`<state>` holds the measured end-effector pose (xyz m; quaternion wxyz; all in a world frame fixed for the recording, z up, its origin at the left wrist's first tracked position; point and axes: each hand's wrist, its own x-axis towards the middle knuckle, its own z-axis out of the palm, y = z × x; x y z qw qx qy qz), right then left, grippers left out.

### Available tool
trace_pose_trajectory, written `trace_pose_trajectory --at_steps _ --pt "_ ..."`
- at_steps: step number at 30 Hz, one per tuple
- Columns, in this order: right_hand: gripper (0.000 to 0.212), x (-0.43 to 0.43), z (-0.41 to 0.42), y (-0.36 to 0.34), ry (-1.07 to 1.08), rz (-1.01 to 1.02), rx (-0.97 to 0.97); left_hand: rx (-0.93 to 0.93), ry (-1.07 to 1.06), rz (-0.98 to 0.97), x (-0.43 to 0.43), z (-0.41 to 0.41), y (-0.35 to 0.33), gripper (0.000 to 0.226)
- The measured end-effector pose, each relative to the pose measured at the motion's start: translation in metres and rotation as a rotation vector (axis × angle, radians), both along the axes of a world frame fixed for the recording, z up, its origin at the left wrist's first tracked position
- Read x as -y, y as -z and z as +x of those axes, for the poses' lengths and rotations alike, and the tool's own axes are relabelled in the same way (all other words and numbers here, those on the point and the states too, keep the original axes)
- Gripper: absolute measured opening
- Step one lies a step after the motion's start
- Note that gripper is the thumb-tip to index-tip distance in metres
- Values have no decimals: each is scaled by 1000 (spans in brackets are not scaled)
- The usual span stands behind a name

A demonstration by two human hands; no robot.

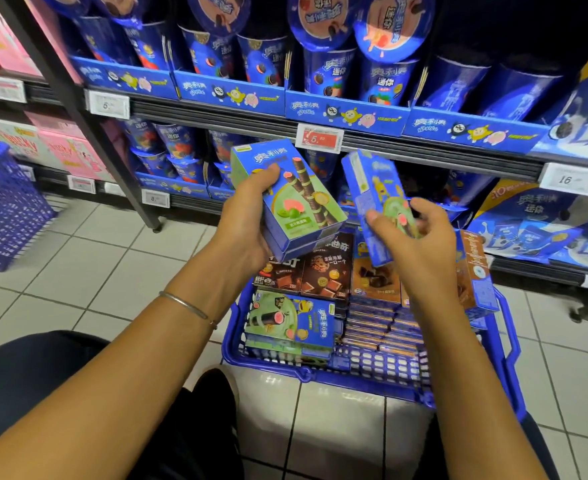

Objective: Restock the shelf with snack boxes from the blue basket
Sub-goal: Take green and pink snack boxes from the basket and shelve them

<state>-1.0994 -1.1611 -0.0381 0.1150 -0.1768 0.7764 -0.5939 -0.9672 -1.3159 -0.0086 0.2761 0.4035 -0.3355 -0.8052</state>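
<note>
Stacked green-and-blue cardboard boxes (287, 202) are gripped by the left hand (245, 233). Beside them, a tilted blue box (368, 188) is clasped by the right hand (417, 249).

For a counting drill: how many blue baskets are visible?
2: one blue basket straight ahead, holding snack boxes; a second basket at far left, cropped.

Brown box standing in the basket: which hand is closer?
Right. The right hand is just beside the brown box; the left hand is well to its left.
</note>
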Motion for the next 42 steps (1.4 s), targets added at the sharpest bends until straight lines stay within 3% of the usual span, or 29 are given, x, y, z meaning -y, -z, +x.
trace_pose_trajectory --at_steps 8,15,19,22,25,28,32,34,36,38,42 --pt "81 21 28 -24 -149 -80 -19 61 -20 -125 -26 -14 11 39" --pt "99 26 38 -24 -152 75 -63 124 -6 -261 -33 -15 15 46" --pt "74 26 34 -23 -193 30 -49 118 -21 -276 -30 -17 19 49" --pt "51 23 25 -21 -247 -59 108 120 -5 -291 -29 -16 20 57" --pt "47 20 25 -19 -285 -67 133 139 24 -350 -30 -18 16 64" --pt "42 19 31 -18 -321 -79 86 120 139 -265 -30 -16 5 88" --pt "29 15 33 -17 -404 -88 38 28 172 -220 -28 -11 0 62" --pt "22 12 33 -13 -416 -135 173 32 134 -189 -23 -9 -3 54" --pt "27 8 33 -2 -310 -139 335 37 93 -167 -19 -8 -8 56" --pt "37 5 35 15 -203 -66 364 73 41 -255 -18 -7 -9 56" --pt "61 0 41 53 -170 -73 519 117 7 -404 -25 -7 -6 36"
